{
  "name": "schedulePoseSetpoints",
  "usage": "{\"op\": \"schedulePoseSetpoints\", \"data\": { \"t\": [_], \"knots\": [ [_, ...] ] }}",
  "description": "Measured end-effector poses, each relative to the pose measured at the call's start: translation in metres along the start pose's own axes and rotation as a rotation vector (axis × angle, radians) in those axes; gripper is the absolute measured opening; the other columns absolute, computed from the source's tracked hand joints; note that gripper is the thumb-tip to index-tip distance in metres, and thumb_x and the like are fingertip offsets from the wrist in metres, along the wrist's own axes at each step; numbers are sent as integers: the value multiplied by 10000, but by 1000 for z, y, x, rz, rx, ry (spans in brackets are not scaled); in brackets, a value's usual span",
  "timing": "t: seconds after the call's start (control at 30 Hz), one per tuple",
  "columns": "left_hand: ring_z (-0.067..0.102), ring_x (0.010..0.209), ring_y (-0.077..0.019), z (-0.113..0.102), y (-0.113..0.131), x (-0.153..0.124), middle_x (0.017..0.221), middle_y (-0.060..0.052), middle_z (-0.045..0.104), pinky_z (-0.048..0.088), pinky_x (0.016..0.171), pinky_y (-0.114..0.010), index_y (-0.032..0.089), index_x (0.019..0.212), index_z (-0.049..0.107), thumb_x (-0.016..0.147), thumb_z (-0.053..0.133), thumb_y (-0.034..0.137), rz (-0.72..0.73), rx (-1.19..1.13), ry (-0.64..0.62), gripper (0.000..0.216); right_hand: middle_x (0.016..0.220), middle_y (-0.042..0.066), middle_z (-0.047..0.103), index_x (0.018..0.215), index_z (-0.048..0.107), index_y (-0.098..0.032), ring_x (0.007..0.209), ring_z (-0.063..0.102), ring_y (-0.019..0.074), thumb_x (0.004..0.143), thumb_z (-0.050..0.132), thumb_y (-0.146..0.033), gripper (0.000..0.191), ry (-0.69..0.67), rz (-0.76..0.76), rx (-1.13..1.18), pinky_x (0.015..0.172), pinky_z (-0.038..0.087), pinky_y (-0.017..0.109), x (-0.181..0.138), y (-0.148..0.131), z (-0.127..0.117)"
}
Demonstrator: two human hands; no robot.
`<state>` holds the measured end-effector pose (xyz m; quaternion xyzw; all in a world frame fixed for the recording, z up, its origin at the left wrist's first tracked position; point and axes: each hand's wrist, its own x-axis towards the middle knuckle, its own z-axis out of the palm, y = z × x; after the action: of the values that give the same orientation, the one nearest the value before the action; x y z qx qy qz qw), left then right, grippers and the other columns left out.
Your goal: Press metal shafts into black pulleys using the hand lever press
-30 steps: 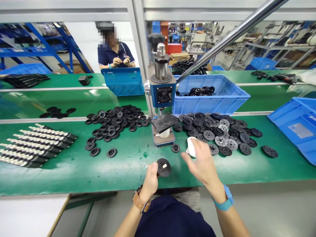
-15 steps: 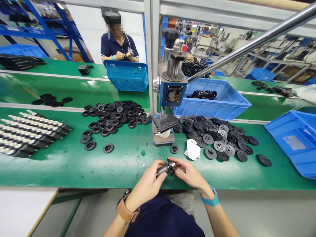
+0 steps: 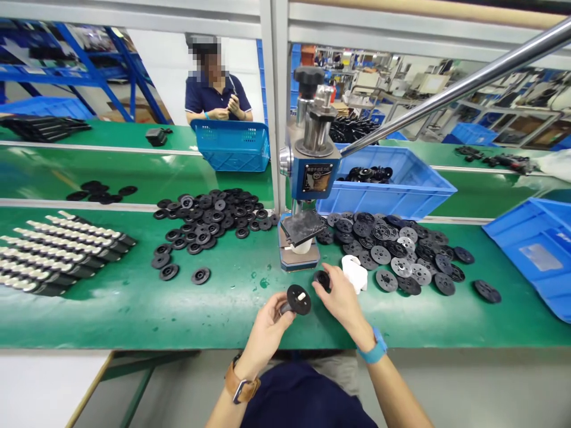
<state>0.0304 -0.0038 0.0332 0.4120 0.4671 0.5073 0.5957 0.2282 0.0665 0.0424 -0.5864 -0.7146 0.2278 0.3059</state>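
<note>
Moved off the flanged spindle [image 3: 295,302], the right hand [image 3: 341,297] is closed on a black ring [image 3: 321,279] at its two o'clock; the spindle, gripped by the left hand [image 3: 269,321] at six o'clock from the press [image 3: 316,176], is best kept steady.

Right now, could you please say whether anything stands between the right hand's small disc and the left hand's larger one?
Beyond the right hand itself, at the small disc, nothing visible does: a gap separates that disc from the larger disc in the left hand.
</note>
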Motion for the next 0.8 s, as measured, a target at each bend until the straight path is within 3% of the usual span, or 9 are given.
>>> {"op": "schedulePoseSetpoints", "data": {
  "t": [0.1, 0.2, 0.33, 0.47, 0.6, 0.8],
  "knots": [
    [679, 1036, -262, 1, 0, -2, 1138, -118, 747, 544, 833, -328, 190, 1165, 689, 837, 805, 501, -4, -8, -25, 466, 1089, 96, 689, 1368, 590, -184, 828, 643, 200, 921, 660, -282, 463, 13, -129, 165, 788, 579, 362, -16, -17, -22],
    [674, 1004, -253, 3, 0, -4, 1134, -115, 744, 539, 819, -313, 185, 1176, 696, 833, 803, 536, -4, -8, -45, 502, 1180, 105, 692, 1366, 597, -219, 968, 658, 215, 921, 683, -257, 454, -8, -286, 270, 849, 581, 359, -30, -34, -40],
    [670, 997, -248, 5, -2, -5, 1117, -109, 746, 536, 828, -305, 189, 1199, 702, 851, 795, 519, -21, -31, -94, 489, 1262, 115, 674, 1389, 572, -232, 1131, 637, 238, 934, 703, -225, 474, -49, -400, 298, 951, 566, 388, -37, -44, -47],
    [669, 1014, -271, 1, -4, -7, 1106, -114, 752, 538, 882, -343, 188, 1194, 720, 822, 800, 573, -23, -38, -142, 541, 1266, 120, 672, 1396, 558, -232, 1154, 625, 244, 958, 692, -233, 458, -148, -520, 314, 993, 549, 418, -37, -49, -52],
    [678, 943, -275, -4, -7, -12, 1020, -97, 762, 531, 906, -376, 191, 1082, 760, 788, 825, 573, -38, 7, -159, 487, 1270, 133, 668, 1439, 513, -218, 1139, 619, 254, 965, 680, -236, 503, -257, -581, 253, 989, 554, 435, -40, -60, -61],
    [678, 898, -259, -7, -10, -15, 929, -71, 755, 547, 882, -363, 198, 1096, 768, 790, 841, 491, -61, 23, -158, 430, 1276, 142, 656, 1455, 487, -194, 1164, 604, 261, 996, 617, -210, 478, -291, -601, 196, 992, 561, 430, -47, -76, -70]
  ]
}}
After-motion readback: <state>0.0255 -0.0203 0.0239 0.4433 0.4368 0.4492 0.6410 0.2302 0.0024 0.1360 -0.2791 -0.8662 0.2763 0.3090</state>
